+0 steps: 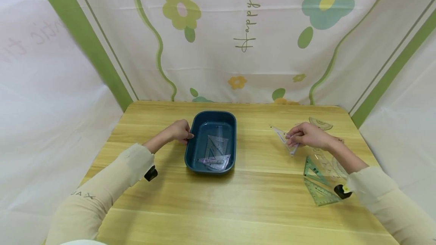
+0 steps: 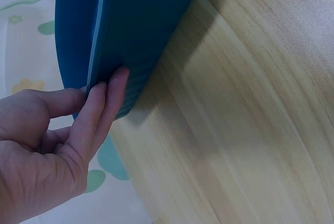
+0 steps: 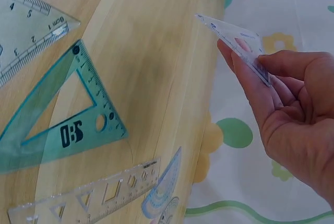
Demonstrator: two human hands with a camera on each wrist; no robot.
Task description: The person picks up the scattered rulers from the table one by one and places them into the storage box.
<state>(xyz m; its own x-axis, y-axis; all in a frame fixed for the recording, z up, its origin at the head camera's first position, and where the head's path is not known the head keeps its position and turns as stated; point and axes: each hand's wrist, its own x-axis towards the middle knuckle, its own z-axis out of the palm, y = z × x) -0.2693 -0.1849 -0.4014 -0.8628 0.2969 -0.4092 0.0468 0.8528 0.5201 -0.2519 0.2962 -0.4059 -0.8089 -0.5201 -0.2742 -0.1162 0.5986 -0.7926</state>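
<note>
My left hand (image 1: 180, 131) grips the left rim of a dark blue rectangular bin (image 1: 210, 171), its thumb on the rim and fingers against the outer wall in the left wrist view. Several clear set squares (image 1: 218, 144) lie inside the bin. Raised over the table on the right, my right hand (image 1: 306, 136) pinches a clear set square (image 1: 281, 136) between thumb and fingers. In the right wrist view that set square (image 3: 237, 41) is tilted, seen nearly edge-on, and partly covered by the fingertips.
Below the right forearm lie a green set square (image 1: 314, 171), a pale green set square (image 1: 320, 194) and a clear ruler with cut-out shapes (image 3: 88, 198). A clear protractor (image 1: 321, 124) lies near the back right. A flowered cloth (image 1: 211, 48) hangs behind the wooden table (image 1: 238, 207).
</note>
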